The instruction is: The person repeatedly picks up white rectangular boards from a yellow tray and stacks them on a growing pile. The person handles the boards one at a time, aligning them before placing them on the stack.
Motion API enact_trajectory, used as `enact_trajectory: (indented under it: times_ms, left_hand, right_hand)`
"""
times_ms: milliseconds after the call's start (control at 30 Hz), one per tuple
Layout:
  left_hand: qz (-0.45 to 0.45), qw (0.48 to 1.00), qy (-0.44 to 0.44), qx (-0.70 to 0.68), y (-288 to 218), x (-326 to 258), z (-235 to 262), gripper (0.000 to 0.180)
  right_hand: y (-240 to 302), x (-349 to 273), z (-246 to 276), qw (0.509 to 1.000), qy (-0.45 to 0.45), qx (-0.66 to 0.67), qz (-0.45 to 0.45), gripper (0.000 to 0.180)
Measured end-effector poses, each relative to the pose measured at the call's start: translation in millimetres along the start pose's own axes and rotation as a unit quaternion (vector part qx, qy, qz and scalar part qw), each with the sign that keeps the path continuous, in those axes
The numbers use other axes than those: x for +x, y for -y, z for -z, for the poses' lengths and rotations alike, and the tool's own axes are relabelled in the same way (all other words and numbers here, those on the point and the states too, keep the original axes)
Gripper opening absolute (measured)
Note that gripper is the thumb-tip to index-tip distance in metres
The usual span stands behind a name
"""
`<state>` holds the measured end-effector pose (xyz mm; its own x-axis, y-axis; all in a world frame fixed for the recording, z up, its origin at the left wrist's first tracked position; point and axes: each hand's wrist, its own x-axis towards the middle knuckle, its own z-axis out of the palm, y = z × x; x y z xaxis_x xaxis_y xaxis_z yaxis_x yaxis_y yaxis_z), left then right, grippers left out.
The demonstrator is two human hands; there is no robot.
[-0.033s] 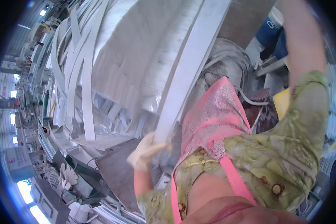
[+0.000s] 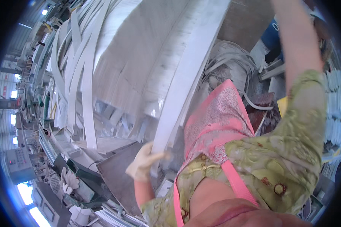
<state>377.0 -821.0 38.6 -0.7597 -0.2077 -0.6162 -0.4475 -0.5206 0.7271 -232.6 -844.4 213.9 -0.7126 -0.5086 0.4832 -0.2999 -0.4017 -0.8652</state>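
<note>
My left hand (image 2: 144, 162), in a cream glove, is closed round the lower end of a long flat white strip (image 2: 178, 85). The strip slants up to the right and leaves the picture at the top. Slightly blurred fingertips show at its right edge. My right forearm (image 2: 301, 41) reaches up along the right side, and its hand is outside the picture. Beside the held strip lies a broad stack of whitish strips or sheets (image 2: 129, 64), with a ragged lower edge.
Long loose strips (image 2: 88, 94) hang over the stack's left side. Coiled strips (image 2: 235, 56) lie beyond my pink apron (image 2: 219, 121). A blue drum (image 2: 271, 34) stands at upper right. Gloves (image 2: 69, 179) rest by green metal parts at lower left, near a grey control box (image 2: 19, 164).
The held strip has shifted left, closer over the stack. My left hand has moved slightly left and down with its end, and my right forearm has also swung left.
</note>
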Motion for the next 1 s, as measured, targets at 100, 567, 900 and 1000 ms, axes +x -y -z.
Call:
enact_trajectory:
  times_ms: [100,567,900,1000]
  left_hand:
    - [0.032,0.983,-0.176,0.037,29.0,-9.0,20.5,0.038]
    - [0.055,0.812,-0.52,0.261,-17.1,140.0,42.2,0.041]
    - [-0.02,0.6,-0.518,0.609,-16.7,177.6,-12.2,0.055]
    - [-0.063,0.561,-0.51,0.649,-14.2,173.4,-11.7,0.057]
  right_hand:
    - [-113.6,35.7,0.0,0.997,-0.021,0.054,-0.058,0.033]
    - [-431.7,96.3,2.6,0.973,-0.085,-0.002,-0.215,0.044]
    - [-426.6,84.3,19.8,0.912,-0.095,-0.051,-0.395,0.072]
    - [-445.0,81.9,30.5,0.918,-0.15,-0.012,-0.367,0.073]
